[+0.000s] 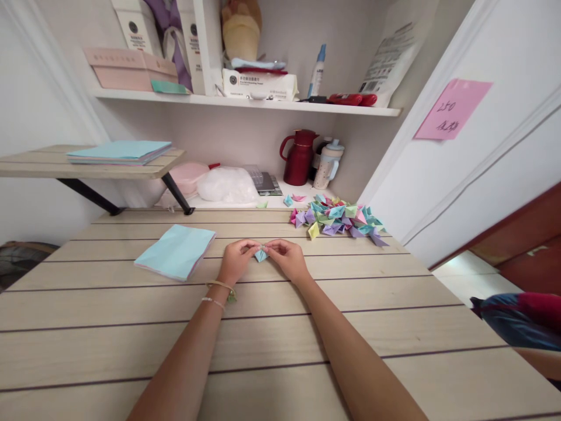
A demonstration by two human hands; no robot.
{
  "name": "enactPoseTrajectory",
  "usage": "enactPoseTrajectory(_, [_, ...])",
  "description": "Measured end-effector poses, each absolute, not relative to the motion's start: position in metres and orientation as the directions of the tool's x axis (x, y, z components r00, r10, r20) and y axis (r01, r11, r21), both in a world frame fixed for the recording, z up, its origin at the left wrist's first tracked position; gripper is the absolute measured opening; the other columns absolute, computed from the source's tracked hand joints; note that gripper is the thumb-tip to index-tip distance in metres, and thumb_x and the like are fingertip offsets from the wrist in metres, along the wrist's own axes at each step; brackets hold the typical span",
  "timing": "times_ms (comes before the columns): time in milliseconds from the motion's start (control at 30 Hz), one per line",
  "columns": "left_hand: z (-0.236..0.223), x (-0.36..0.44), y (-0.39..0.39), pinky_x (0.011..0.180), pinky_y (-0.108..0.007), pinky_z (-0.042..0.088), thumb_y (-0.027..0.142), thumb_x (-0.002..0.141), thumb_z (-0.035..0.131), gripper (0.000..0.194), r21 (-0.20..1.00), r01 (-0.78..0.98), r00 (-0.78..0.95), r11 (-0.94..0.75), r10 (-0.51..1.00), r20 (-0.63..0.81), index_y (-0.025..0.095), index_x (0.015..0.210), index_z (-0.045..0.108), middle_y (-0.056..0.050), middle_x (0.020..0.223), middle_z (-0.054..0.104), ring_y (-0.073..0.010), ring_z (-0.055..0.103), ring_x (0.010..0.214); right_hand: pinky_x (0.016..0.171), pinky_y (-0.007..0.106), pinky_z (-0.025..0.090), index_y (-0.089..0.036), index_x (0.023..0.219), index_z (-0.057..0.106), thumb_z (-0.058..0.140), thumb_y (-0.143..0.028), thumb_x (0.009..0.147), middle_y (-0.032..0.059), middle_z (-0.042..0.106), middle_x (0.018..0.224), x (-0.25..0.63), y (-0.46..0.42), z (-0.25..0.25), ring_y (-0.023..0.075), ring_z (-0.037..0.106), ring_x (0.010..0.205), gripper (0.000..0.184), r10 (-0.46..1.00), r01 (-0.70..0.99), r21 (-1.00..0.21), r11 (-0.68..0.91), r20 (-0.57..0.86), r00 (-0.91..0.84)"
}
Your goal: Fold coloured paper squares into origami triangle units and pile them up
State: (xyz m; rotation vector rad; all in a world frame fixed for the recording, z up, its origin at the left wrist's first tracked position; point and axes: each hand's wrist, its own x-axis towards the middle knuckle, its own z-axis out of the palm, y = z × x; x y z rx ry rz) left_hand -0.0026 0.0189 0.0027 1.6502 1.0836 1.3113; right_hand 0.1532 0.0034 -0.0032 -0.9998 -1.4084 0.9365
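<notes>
Between my two hands is a small blue piece of folded paper [261, 255], low over the slatted wooden table [280, 316]. The fingers of my left hand [238, 257] pinch its left side, and those of my right hand [284, 257] pinch its right side. Its upper part is partly covered by my fingertips. To the left lies a stack of light blue paper sheets [175, 251]. Over to the right sits a heap of small folded paper pieces [337, 215] in blue, purple, pink, green and yellow.
A raised wooden shelf [44, 166] at the left bears another paper stack [120, 151]. Behind the table stand a red jug [300, 158], a pale bottle [328, 165] and a clear plastic bag [228, 185]. Part of a person [517, 321] shows at the right edge.
</notes>
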Motion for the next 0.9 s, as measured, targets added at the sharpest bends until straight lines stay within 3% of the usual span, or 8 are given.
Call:
enactPoseTrajectory(200, [0.006,-0.003,0.016,0.070,-0.027,0.046,0.028,0.069,0.061,0.009,0.881,0.241,0.143,-0.407,0.913,0.383,0.020,0.067,0.066,-0.003,0.074,0.067,-0.0184,0.060,0.074,0.062,0.028,0.049,-0.020,0.072,0.067,0.063,-0.028,0.068,0.0047,0.067,0.075,0.152,0.001,-0.004,0.0173,0.060,0.068,0.010,0.893,0.293,-0.852,0.435,0.449,-0.021])
enactPoseTrajectory(333, [0.003,-0.003,0.019,0.067,-0.026,0.046,0.028,0.071,0.060,0.011,0.900,0.202,0.133,-0.386,0.921,0.366,0.018,0.073,0.063,-0.003,0.075,0.065,-0.0158,0.059,0.072,0.060,0.027,0.046,-0.021,0.066,0.066,0.063,-0.020,0.065,0.0040,0.064,0.074,0.151,-0.002,-0.001,0.0169,0.057,0.069,0.003,0.855,0.390,-0.782,0.487,0.518,-0.028])
enactPoseTrajectory(467, [0.002,-0.004,0.023,0.069,-0.027,0.048,0.032,0.070,0.062,0.019,0.958,-0.017,0.055,-0.287,0.956,0.288,0.015,0.077,0.060,-0.005,0.079,0.066,-0.0154,0.061,0.073,0.059,0.026,0.044,-0.021,0.065,0.066,0.062,-0.019,0.065,0.0039,0.063,0.075,0.154,0.000,0.000,0.0169,0.057,0.073,0.005,0.863,0.348,-0.800,0.488,0.501,-0.060])
enactPoseTrajectory(600, [0.006,-0.006,0.023,0.077,-0.032,0.049,0.035,0.067,0.066,0.035,0.966,-0.215,0.097,-0.143,0.981,0.167,0.014,0.094,0.060,-0.011,0.099,0.066,-0.0184,0.063,0.085,0.059,0.025,0.043,-0.020,0.070,0.067,0.061,-0.025,0.069,0.0041,0.063,0.081,0.159,0.005,-0.002,0.0168,0.057,0.077,0.008,0.894,0.237,-0.873,0.425,0.446,0.042])
enactPoseTrajectory(733, [0.008,-0.007,0.022,0.084,-0.034,0.047,0.029,0.060,0.073,0.045,0.974,-0.218,0.184,-0.064,0.977,0.106,0.014,0.101,0.061,-0.012,0.105,0.066,-0.0203,0.062,0.092,0.060,0.025,0.043,-0.019,0.070,0.066,0.062,-0.029,0.070,0.0040,0.062,0.082,0.162,0.008,-0.004,0.0164,0.057,0.076,0.011,0.908,0.148,-0.912,0.382,0.401,0.124])
enactPoseTrajectory(900, [0.007,-0.006,0.021,0.083,-0.035,0.048,0.021,0.054,0.076,0.043,0.980,-0.197,0.222,-0.029,0.972,0.074,0.012,0.094,0.064,-0.011,0.097,0.068,-0.0204,0.063,0.087,0.059,0.024,0.042,-0.019,0.069,0.067,0.063,-0.032,0.069,0.0040,0.063,0.080,0.161,0.007,-0.003,0.0164,0.057,0.075,0.014,0.909,0.191,-0.901,0.388,0.409,0.085])
